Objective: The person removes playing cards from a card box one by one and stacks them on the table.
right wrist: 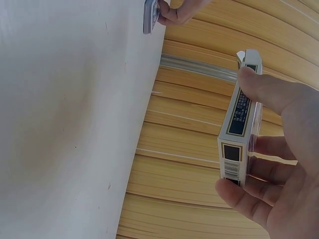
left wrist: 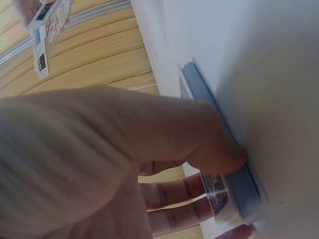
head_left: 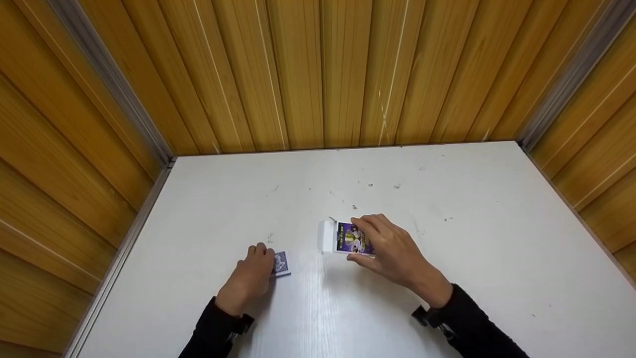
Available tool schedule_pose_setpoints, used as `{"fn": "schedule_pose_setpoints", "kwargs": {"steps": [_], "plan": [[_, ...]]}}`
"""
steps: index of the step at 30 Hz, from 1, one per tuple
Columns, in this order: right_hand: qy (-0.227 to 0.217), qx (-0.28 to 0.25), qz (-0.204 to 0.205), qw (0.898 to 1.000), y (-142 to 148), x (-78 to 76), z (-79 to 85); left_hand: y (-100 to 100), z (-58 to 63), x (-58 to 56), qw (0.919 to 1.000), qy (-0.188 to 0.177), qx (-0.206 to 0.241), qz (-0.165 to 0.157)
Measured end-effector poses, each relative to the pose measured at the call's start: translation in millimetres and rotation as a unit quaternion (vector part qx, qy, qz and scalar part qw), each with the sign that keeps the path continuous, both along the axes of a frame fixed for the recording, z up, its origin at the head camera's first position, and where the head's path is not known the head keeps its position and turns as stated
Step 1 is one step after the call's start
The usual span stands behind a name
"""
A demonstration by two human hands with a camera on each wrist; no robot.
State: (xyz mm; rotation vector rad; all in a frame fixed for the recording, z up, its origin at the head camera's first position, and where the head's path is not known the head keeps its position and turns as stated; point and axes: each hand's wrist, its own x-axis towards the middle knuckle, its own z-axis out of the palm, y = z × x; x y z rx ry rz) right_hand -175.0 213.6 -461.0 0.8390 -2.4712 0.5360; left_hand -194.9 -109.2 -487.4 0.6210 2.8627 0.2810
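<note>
A deck of playing cards (head_left: 281,263) with dark patterned backs lies on the white table, left of the middle. My left hand (head_left: 252,273) grips the deck from its left side, and in the left wrist view the thumb presses along the stack's edge (left wrist: 244,191). To the right, my right hand (head_left: 392,248) holds a purple and white card box (head_left: 352,237) between thumb and fingers, above the table. The box's end flap (head_left: 326,236) stands open toward the left. In the right wrist view, dark printed panels and a barcode show on the box (right wrist: 238,117).
The white table (head_left: 447,199) carries small dark marks and scuffs. Yellow wood-look panels (head_left: 298,74) wall it in at the back and both sides, with grey metal strips (head_left: 119,84) at the corners.
</note>
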Motion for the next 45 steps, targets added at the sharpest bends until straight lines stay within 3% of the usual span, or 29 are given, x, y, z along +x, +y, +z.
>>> {"fn": "schedule_pose_setpoints", "kwargs": {"steps": [10, 16, 23, 25, 27, 29, 31, 34, 39, 42, 45], "plan": [[0.001, -0.001, 0.003, 1.0, 1.1, -0.5, 0.8, -2.5, 2.1, 0.6, 0.9998, 0.008, 0.004, -0.017], [-0.001, -0.004, 0.003, 1.0, 1.2, -0.3, 0.1, -5.6, 7.1, 1.6, 0.9992, -0.002, 0.034, -0.021], [-0.005, -0.003, 0.004, 1.0, 1.2, -0.2, 1.0, -11.8, 19.3, -2.4, 0.9962, -0.032, 0.074, 0.033], [-0.008, -0.002, 0.003, 1.0, 1.1, -0.1, 1.7, -13.5, 23.3, -4.9, 0.9949, -0.01, 0.092, 0.039], [-0.01, -0.002, 0.003, 1.0, 0.7, 0.0, 1.5, -13.4, 25.2, -6.3, 0.9913, 0.042, 0.122, 0.026], [-0.011, -0.002, 0.004, 1.0, -0.1, 0.0, 0.4, -10.6, 26.6, -6.6, 0.9817, 0.11, 0.156, 0.001], [-0.012, -0.003, 0.006, 1.0, -0.9, -0.1, -0.3, -4.4, 27.4, -5.1, 0.9647, 0.183, 0.187, -0.028], [-0.008, -0.003, 0.009, 1.0, -1.7, -0.5, -1.4, 7.4, 29.3, -2.2, 0.9376, 0.243, 0.241, -0.061], [-0.003, 0.005, 0.013, 1.0, -2.8, -0.8, -1.2, 24.5, 31.0, 6.7, 0.9029, 0.276, 0.313, -0.102], [-0.004, 0.008, 0.014, 1.0, -4.2, 0.5, -1.4, 34.9, 30.5, 14.1, 0.891, 0.272, 0.344, -0.115], [-0.006, 0.008, 0.015, 1.0, -6.6, 3.3, -2.3, 46.3, 27.4, 21.2, 0.8828, 0.241, 0.382, -0.131]]}}
